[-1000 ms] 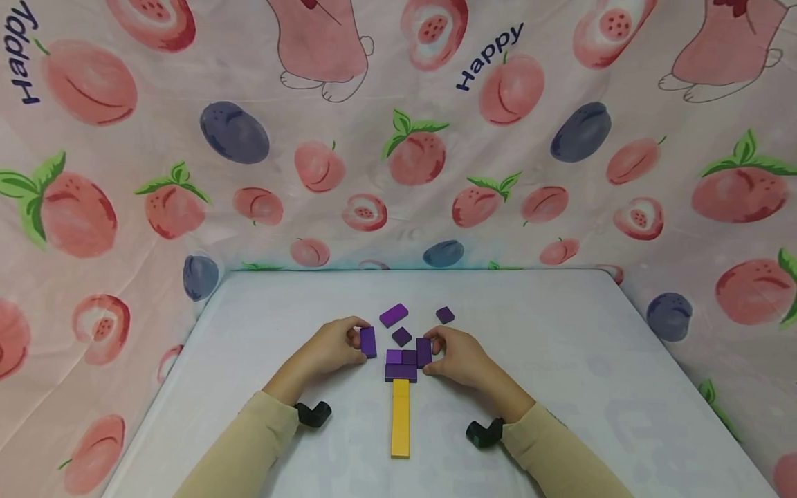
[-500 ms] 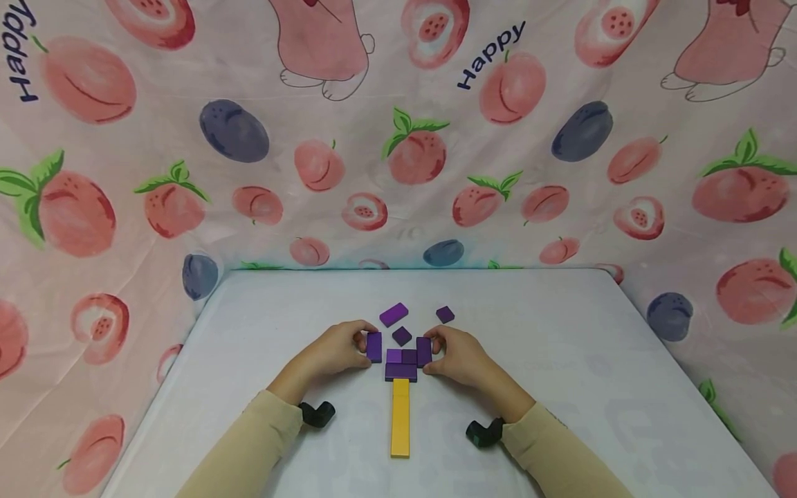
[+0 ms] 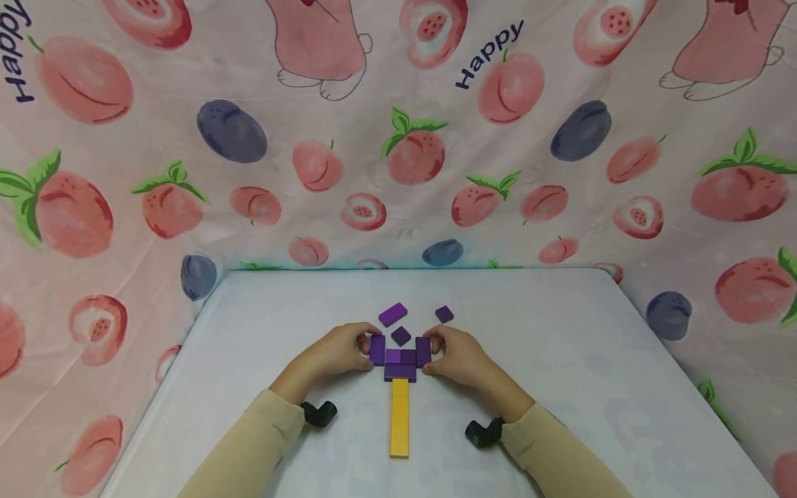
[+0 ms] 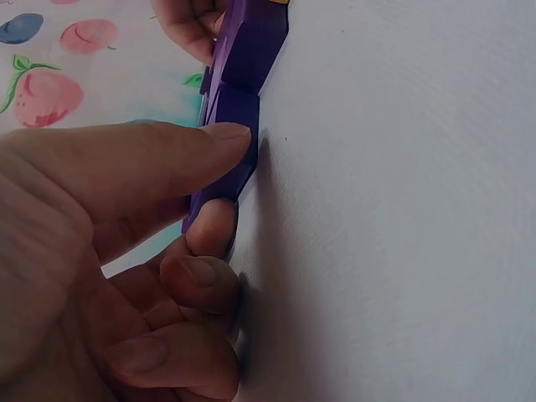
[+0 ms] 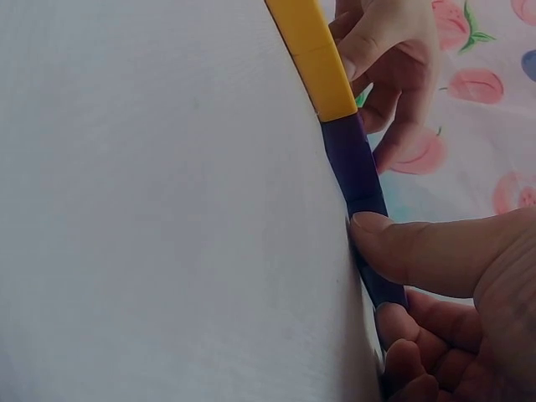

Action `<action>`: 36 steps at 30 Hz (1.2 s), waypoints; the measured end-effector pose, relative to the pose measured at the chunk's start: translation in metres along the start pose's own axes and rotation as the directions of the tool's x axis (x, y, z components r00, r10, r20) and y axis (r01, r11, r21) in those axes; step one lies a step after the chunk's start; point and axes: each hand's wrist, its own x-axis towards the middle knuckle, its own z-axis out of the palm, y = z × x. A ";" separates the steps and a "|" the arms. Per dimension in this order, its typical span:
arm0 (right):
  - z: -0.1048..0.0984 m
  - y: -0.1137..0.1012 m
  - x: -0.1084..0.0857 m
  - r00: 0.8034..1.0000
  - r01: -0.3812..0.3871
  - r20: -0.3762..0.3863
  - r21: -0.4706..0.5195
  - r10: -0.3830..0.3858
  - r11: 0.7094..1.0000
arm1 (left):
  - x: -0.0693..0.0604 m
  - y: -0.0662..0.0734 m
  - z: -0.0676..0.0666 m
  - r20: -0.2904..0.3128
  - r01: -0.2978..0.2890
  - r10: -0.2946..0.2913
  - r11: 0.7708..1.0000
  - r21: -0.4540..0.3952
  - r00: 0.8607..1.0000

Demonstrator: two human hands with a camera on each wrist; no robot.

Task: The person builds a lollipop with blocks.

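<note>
In the head view my left hand (image 3: 336,349) pinches a purple rectangular block (image 3: 377,351) by its ends, thumb at the near end and a finger at the far end. My right hand (image 3: 461,354) holds a matching purple block (image 3: 423,352) the same way. Between these two lie a lighter purple small block (image 3: 394,356) and a darker small block (image 3: 408,357), side by side. A crosswise purple block (image 3: 400,373) lies just below them. From it a yellow strip of blocks (image 3: 400,418) runs toward me. Both wrist views show thumb and fingers on the purple blocks.
Beyond the group lie a purple rectangular block (image 3: 393,315), a small dark purple block (image 3: 401,336) and another small purple block (image 3: 444,314). The white table (image 3: 560,387) ends at a fruit-patterned cloth (image 3: 349,117) behind.
My left hand has moved right and slightly nearer with its purple block, bringing it up beside the small blocks in the middle. The right hand has stayed in place on its block.
</note>
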 end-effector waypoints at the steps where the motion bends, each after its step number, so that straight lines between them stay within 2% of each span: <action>1: 0.000 0.000 0.000 1.000 0.001 -0.001 0.001 -0.001 1.000 | 0.000 0.000 0.000 0.002 -0.004 0.004 1.000 0.001 1.000; 23: 0.001 0.001 0.001 1.000 -0.003 0.003 -0.005 0.003 1.000 | -0.002 0.001 0.002 -0.009 -0.020 0.020 1.000 -0.001 1.000; 36: 0.001 0.000 0.000 1.000 0.002 -0.002 -0.013 -0.002 1.000 | -0.002 -0.001 0.004 -0.038 -0.001 0.001 1.000 -0.013 0.999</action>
